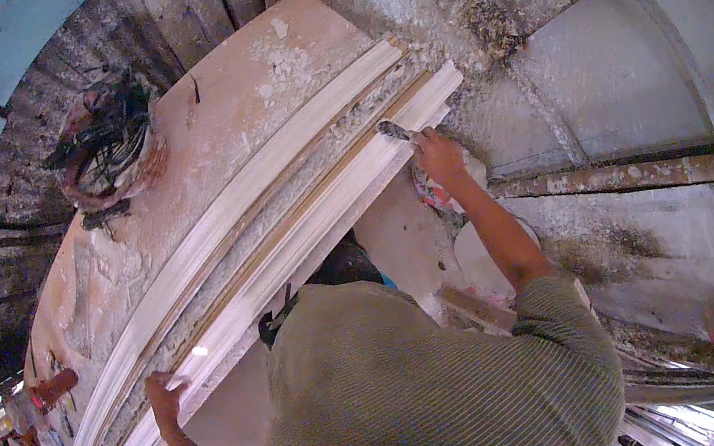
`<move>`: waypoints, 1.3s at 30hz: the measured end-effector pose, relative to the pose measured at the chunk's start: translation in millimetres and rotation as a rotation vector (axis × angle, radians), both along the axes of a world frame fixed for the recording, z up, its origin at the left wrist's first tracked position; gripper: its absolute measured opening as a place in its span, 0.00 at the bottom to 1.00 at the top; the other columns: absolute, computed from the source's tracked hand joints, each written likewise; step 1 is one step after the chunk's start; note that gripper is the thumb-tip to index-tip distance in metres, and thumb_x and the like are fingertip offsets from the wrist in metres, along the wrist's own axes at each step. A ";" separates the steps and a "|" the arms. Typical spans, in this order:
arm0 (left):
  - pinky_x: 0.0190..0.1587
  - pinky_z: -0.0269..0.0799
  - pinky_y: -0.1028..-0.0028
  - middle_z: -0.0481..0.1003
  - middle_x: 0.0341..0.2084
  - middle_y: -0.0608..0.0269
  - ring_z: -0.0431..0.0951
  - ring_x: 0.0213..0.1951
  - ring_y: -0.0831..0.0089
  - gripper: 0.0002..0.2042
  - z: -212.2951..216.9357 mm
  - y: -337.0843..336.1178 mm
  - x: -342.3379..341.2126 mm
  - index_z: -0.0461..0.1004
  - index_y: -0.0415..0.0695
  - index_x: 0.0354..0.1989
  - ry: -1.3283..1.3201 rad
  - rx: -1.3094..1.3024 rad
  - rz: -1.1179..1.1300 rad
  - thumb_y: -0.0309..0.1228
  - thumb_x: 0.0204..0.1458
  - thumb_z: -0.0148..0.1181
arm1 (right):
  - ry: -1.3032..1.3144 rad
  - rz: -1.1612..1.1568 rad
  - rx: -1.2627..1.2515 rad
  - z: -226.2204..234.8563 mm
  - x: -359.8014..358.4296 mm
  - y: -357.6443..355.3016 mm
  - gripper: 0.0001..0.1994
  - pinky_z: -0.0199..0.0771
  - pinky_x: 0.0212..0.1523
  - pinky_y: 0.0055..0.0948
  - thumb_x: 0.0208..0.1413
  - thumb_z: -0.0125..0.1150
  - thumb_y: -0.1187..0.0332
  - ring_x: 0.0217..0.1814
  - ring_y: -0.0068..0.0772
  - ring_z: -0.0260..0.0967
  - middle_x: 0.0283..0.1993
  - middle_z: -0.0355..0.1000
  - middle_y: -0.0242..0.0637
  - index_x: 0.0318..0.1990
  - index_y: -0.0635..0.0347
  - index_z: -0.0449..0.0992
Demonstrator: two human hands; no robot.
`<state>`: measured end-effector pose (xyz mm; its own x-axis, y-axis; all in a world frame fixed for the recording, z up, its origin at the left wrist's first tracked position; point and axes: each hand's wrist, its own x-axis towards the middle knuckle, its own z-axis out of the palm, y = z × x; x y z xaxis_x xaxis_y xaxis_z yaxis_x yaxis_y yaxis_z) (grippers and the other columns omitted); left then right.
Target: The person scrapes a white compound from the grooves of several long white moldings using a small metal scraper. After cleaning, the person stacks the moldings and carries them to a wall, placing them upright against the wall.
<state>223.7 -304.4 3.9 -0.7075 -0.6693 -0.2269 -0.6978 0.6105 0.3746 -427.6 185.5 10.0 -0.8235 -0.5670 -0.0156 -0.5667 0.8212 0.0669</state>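
Two long white mouldings [225,203] with ridged profiles lie side by side, slanting from lower left to upper right on a work board. Between them runs a rough grey strip edged with brown. My right hand [439,159] is closed round a small tool with a flat dark end [395,130], probably a scraper, which rests at the upper right part of the near moulding [342,189]. At the lower left, my left hand [165,402] grips the near moulding's edge, its fingers curled over the top. A pale bit by its fingertips is too small to name.
The pinkish board [219,118] carries dry flakes and crumbs. A bucket or bag of dark tangled strands [107,148] stands at its far left edge, and a reddish-brown cylinder [55,389] lies near the lower left. Stained pale panels [625,61] lie to the right.
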 end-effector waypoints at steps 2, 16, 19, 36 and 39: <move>0.42 0.69 0.61 0.72 0.32 0.56 0.72 0.39 0.55 0.26 -12.3 -9.3 21.5 0.74 0.42 0.32 -0.091 -0.137 -0.116 0.35 0.22 0.82 | 0.050 -0.002 0.026 -1.9 -34.9 16.7 0.13 0.77 0.36 0.46 0.54 0.58 0.60 0.38 0.49 0.76 0.43 0.72 0.39 0.44 0.53 0.74; 0.55 0.64 0.53 0.75 0.45 0.55 0.71 0.51 0.50 0.32 1.5 15.1 -3.7 0.73 0.52 0.45 -0.436 -0.180 0.229 0.38 0.26 0.80 | 0.114 0.183 0.070 16.9 -236.2 90.2 0.11 0.75 0.43 0.49 0.54 0.57 0.60 0.46 0.51 0.75 0.43 0.76 0.43 0.43 0.49 0.77; 0.63 0.59 0.56 0.69 0.57 0.51 0.64 0.61 0.49 0.41 -7.1 30.1 1.2 0.66 0.48 0.61 -0.162 -0.163 0.250 0.26 0.31 0.76 | 0.042 0.213 0.299 -13.1 -282.3 147.9 0.14 0.74 0.39 0.51 0.56 0.54 0.58 0.41 0.52 0.75 0.40 0.76 0.43 0.48 0.48 0.77; 0.55 0.64 0.57 0.72 0.46 0.61 0.69 0.52 0.57 0.16 1.0 272.9 -359.9 0.76 0.48 0.44 0.353 0.138 -0.012 0.31 0.46 0.66 | -0.477 0.644 0.498 37.2 -120.0 -50.9 0.15 0.75 0.47 0.45 0.50 0.59 0.57 0.46 0.48 0.76 0.41 0.79 0.43 0.42 0.50 0.81; 0.59 0.63 0.56 0.70 0.50 0.56 0.67 0.55 0.53 0.19 -21.5 275.8 -340.4 0.74 0.49 0.47 0.403 0.179 -0.001 0.30 0.45 0.68 | -0.752 0.751 0.396 34.3 -62.3 -92.1 0.16 0.75 0.47 0.43 0.50 0.60 0.57 0.45 0.48 0.76 0.42 0.79 0.43 0.45 0.50 0.81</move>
<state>-116.6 -28.6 -17.6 -0.7639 -0.6437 -0.0455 -0.4739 0.5117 0.7167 -489.9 93.3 44.3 0.0173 -0.7587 -0.6512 -0.9133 0.2531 -0.3192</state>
